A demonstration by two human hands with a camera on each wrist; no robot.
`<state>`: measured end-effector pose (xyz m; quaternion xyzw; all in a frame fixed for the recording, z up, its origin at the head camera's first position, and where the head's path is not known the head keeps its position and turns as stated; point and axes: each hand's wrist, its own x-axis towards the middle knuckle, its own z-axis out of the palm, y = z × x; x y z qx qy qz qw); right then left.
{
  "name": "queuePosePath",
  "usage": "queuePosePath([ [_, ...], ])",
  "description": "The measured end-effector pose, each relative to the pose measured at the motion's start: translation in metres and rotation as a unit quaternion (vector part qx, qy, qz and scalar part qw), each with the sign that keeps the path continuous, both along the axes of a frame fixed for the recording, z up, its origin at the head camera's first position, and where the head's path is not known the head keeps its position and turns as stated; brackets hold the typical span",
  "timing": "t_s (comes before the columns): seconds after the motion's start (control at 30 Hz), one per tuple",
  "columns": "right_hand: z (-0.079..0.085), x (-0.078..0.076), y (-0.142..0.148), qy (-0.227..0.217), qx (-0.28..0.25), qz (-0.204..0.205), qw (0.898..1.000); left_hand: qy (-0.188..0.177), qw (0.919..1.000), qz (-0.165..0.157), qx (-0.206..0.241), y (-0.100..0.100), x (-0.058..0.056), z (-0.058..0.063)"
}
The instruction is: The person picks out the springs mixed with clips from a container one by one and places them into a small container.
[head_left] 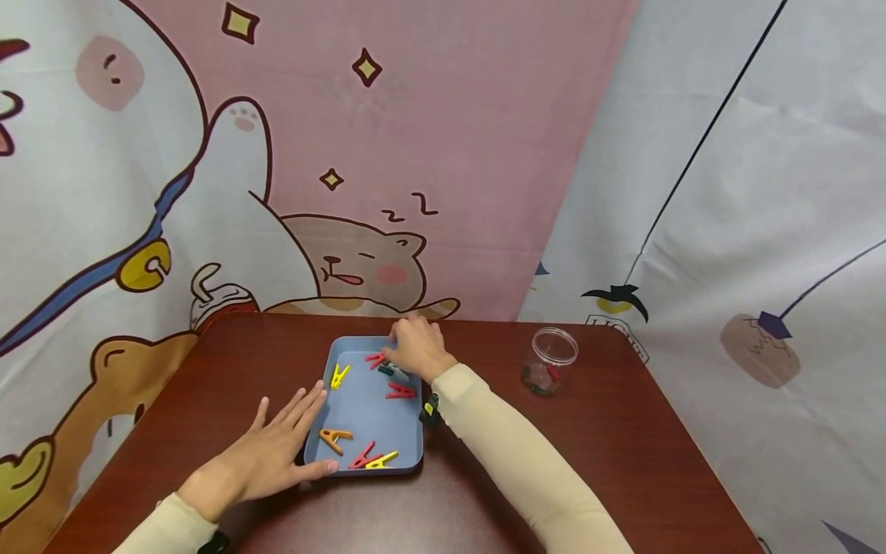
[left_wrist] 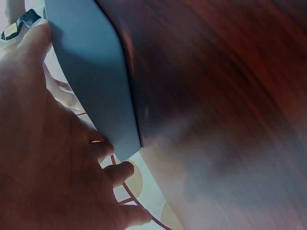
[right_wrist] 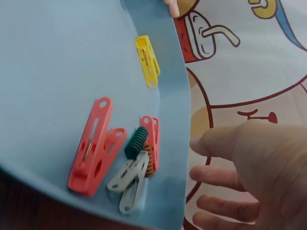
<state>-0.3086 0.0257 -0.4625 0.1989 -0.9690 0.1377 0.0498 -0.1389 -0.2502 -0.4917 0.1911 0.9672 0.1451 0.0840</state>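
Note:
A blue tray (head_left: 367,408) holds clothespins. My left hand (head_left: 270,450) spreads its fingers along the tray's left side, the thumb at the near left corner. Over the far right corner is my right hand (head_left: 418,350); the right wrist view shows its fingers loosely bent at the rim, with nothing visible in them. Below them lie a grey clothespin (right_wrist: 140,166), a green ribbed coil (right_wrist: 137,143), a brown coil (right_wrist: 149,165), a small red clothespin (right_wrist: 156,136) and a larger red one. Elsewhere in the tray are a yellow clothespin (head_left: 337,378) and an orange clothespin (head_left: 335,435).
A clear open jar (head_left: 549,362) with red and dark small items stands right of the tray on the brown table (head_left: 498,462). Another red clothespin (head_left: 361,457) and a yellow one touch near the tray's front edge. A printed cloth (head_left: 471,154) hangs behind the table.

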Motion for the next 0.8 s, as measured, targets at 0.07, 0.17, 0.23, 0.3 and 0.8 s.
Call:
queuePosePath([
  [0.07, -0.003, -0.002, -0.005, -0.012, 0.010, -0.014, 1.000, -0.001, 1.0000, 0.000, 0.001, 0.000, 0.000, 0.000],
  [0.17, -0.006, -0.005, -0.011, -0.031, 0.020, -0.037, 0.999, 0.001, 1.0000, 0.000, 0.005, 0.000, 0.000, 0.000],
  [0.23, -0.007, -0.005, -0.014, -0.042, 0.022, -0.052, 0.998, 0.002, 1.0000, 0.001, 0.006, -0.001, 0.000, -0.001],
  [0.3, -0.009, -0.005, -0.018, -0.051, 0.024, -0.066, 0.996, 0.003, 1.0000, 0.001, 0.008, -0.001, 0.000, -0.001],
  [0.8, -0.014, -0.004, -0.031, -0.078, 0.064, -0.110, 0.989, 0.000, 1.0000, 0.003, 0.009, -0.001, 0.000, -0.002],
])
